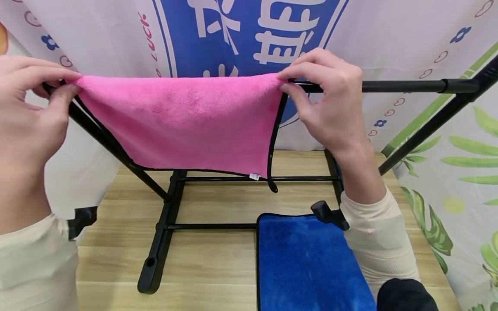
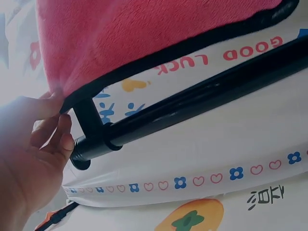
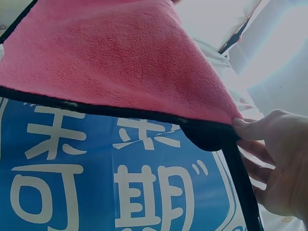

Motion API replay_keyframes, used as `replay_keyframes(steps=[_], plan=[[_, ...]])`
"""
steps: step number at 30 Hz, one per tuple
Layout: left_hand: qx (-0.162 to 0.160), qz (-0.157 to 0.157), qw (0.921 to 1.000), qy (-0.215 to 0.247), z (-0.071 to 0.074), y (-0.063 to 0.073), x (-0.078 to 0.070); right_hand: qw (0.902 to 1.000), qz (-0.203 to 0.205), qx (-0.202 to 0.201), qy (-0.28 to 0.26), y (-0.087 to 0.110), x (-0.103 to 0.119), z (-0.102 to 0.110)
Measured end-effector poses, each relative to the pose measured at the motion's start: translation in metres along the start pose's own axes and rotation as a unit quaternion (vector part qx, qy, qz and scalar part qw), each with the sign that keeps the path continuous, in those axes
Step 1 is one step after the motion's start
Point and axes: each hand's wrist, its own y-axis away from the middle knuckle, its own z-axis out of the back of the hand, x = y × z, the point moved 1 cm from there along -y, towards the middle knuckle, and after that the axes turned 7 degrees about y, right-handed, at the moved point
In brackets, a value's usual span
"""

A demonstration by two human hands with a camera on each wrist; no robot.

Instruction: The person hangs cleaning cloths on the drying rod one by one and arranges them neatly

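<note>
A pink towel (image 1: 186, 125) with black edging hangs over the top bar (image 1: 400, 87) of a black rack. Its upper left corner is pinched between the thumb and fingers of my left hand (image 1: 33, 103), close to the rack's left end. My right hand (image 1: 327, 90) pinches the towel's upper edge on the other side, around the middle of the bar. A small white tag (image 1: 254, 176) and a black loop (image 1: 273, 186) show at the lower right corner. In the left wrist view the towel's edge (image 2: 159, 60) lies above a black tube (image 2: 202, 94).
A blue towel (image 1: 307, 263) with black edging lies on the wooden surface (image 1: 210, 263), below my right forearm. The rack's foot (image 1: 149, 274) stands to its left. Behind the rack hangs a white curtain (image 1: 116, 34) with a blue printed panel.
</note>
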Motion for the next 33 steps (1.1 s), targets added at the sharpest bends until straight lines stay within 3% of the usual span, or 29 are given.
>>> replay_keyframes(steps=[9, 19, 22, 27, 29, 33], plan=[[-0.041, 0.013, 0.9991, 0.0, -0.009, -0.005, 0.0, 0.9994, -0.025, -0.017, 0.014, -0.01, 0.001, 0.0], [-0.079, 0.025, 0.9963, -0.025, -0.013, -0.004, 0.003, 0.9926, -0.093, -0.078, -0.005, -0.016, 0.002, -0.006], [-0.054, 0.034, 0.9973, -0.036, -0.013, -0.005, -0.003, 0.9949, -0.085, -0.051, 0.016, -0.016, 0.001, -0.005], [-0.015, 0.059, 0.996, -0.065, -0.01, -0.006, -0.009, 0.9937, -0.098, 0.032, 0.044, -0.013, 0.0, 0.0], [-0.013, 0.064, 0.9954, -0.07, -0.009, -0.005, -0.009, 0.9923, -0.107, 0.045, 0.043, -0.012, 0.0, 0.0], [-0.007, 0.074, 0.9943, -0.077, -0.007, -0.001, -0.008, 0.9964, -0.064, 0.036, 0.042, -0.009, 0.0, 0.001]])
